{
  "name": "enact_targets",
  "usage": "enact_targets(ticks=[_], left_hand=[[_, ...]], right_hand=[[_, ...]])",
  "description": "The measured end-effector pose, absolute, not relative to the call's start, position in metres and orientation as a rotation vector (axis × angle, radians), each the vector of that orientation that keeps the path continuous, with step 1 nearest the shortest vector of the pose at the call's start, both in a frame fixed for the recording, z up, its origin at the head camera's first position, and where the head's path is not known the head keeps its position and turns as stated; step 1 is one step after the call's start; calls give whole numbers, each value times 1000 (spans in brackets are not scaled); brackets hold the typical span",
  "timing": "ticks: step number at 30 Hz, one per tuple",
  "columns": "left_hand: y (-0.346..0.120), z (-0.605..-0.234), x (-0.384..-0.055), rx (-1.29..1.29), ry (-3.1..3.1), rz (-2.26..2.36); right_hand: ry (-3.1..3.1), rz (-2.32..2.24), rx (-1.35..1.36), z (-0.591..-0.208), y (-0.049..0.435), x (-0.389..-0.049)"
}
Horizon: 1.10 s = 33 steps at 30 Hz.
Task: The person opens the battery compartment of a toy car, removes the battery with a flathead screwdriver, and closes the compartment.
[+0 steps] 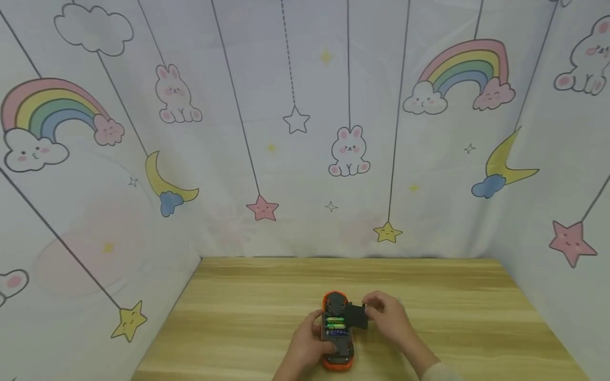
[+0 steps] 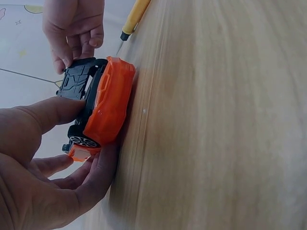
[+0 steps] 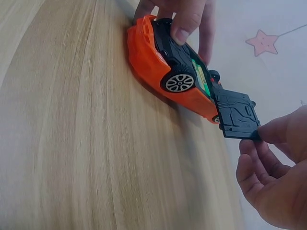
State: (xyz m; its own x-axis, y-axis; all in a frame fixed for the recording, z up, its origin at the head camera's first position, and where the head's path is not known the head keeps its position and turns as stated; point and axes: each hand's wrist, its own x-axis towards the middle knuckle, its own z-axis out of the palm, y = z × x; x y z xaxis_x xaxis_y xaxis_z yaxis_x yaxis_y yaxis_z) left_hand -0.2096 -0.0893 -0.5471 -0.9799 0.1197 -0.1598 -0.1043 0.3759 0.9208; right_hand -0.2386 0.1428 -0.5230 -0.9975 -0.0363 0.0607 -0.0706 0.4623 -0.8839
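An orange toy car lies wheels up on the table, its black underside facing me. My left hand grips it from the side, thumb pressing on the underside and fingers round the body. Several batteries, green and dark blue, show in the uncovered compartment in the car's middle. Between thumb and fingertips, my right hand pinches a black battery cover by its edge. The cover is held at the car's right side, beside the compartment. In the left wrist view, the orange body stands close to that cover.
A screwdriver with a yellow handle lies on the table past the car, seen in the left wrist view. The wood-grain table ends at white printed curtains at the back and both sides.
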Motion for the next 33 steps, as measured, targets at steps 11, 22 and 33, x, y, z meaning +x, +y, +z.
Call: enact_targets(ticks=[11, 22, 33], left_hand=[[-89, -546, -209, 10, 2416, 1663], [-89, -547, -213, -13, 2388, 1647], [-88, -547, -214, -27, 2382, 1645]], right_hand=[[-2682, 1571, 52, -526, 153, -238], [-2716, 1471, 12, -526, 161, -235], [-2807, 1251, 26, -528, 165, -235]])
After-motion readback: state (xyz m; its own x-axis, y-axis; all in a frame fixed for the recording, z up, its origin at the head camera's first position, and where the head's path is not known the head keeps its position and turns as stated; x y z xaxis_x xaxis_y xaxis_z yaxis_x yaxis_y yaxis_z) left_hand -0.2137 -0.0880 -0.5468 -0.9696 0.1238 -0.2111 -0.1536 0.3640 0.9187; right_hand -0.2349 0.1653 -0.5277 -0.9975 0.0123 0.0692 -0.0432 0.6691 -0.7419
